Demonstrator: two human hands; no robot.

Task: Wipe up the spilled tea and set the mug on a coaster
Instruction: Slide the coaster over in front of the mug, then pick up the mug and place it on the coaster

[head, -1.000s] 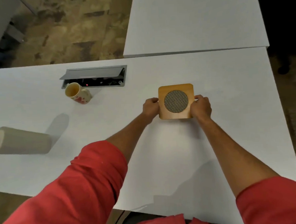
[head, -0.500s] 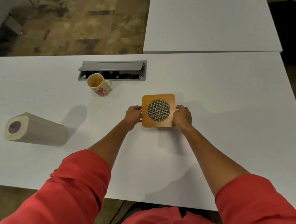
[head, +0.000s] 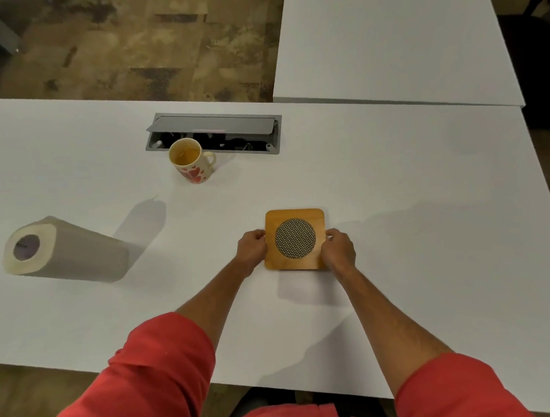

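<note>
A square wooden coaster [head: 295,239] with a round woven inset lies flat on the white table [head: 411,217]. My left hand [head: 252,247] grips its left edge and my right hand [head: 339,249] grips its right edge. A cream mug [head: 191,161] with red hearts stands upright at the back, about a forearm's length left of the coaster, handle to the right, with a little tea inside. No spilled tea shows clearly on the table.
A paper towel roll [head: 65,249] lies on its side at the left. An open cable box [head: 214,133] is sunk into the table just behind the mug. A second white table [head: 392,42] adjoins at the back right.
The view has shifted, so the coaster and my hands sit lower in the frame. Both hands keep hold of the coaster's edges; the mug and roll stay where they were on the table.
</note>
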